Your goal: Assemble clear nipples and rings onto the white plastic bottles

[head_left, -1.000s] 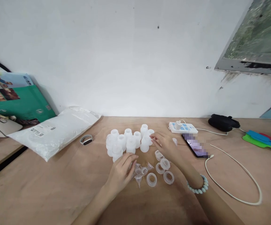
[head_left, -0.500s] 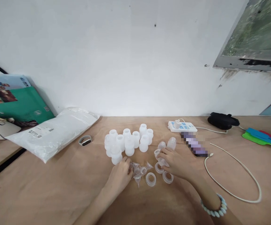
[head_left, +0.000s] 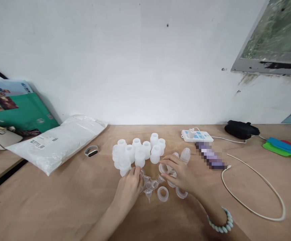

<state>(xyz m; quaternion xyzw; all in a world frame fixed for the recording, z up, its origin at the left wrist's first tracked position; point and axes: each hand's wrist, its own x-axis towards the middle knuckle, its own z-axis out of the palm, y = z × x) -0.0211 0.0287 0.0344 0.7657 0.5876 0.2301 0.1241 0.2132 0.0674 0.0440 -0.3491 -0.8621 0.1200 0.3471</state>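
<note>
In the lower centre of the frame, the right hand (head_left: 179, 171) has its thumb below and fingertips above, pinching a clear ring (head_left: 160, 169) between them. To its left in the frame, the left hand (head_left: 129, 184) curls in, thumb side toward the clear funnels (head_left: 148, 192); its fingertips are partly hidden, so whether they pinch anything cannot be told. The funnels lie heaped between the two hands, one tipped on its side nearer the right hand. A loose ring (head_left: 163, 199) lies flat just beside the heap, toward the bottom of the frame, and more clear parts show under and beside the right hand, with a clear dome (head_left: 185, 155) just behind it. White pieces (head_left: 139, 158) stand close together in the middle of the frame, beyond the left hand. Right of centre, a phone (head_left: 209, 156) lies near a power strip (head_left: 197, 136), and a pale cable (head_left: 261, 182) loops at lower right. On the left side, a wristband (head_left: 91, 151) lies near a white parcel (head_left: 60, 142)
</note>
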